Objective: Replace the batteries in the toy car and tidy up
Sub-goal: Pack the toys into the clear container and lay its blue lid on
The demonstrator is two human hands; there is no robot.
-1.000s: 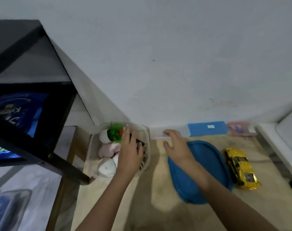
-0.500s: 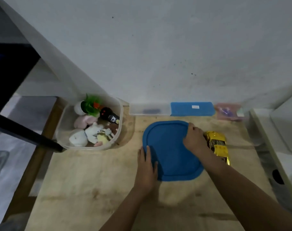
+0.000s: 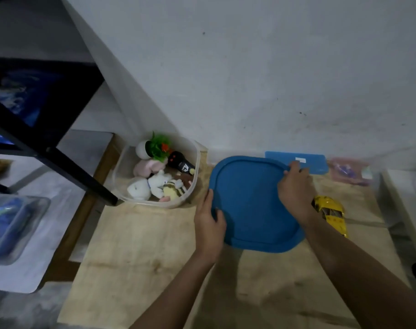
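Grip sound: left hand (image 3: 209,224) and right hand (image 3: 295,193) each clamp an edge of the blue lid (image 3: 249,210) at frame centre; carry it level to the clear tub (image 3: 198,160) centre-left and seat its corners evenly; toy car (image 3: 330,210) lies on the surface (image 3: 143,245) at right.

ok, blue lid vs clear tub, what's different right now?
The lid is opaque blue and flat; the tub is clear and deep. The left hand and right hand grip the lid's edges; nothing touches the tub. The tub holds toys; the lid carries nothing. Both are rounded squares.
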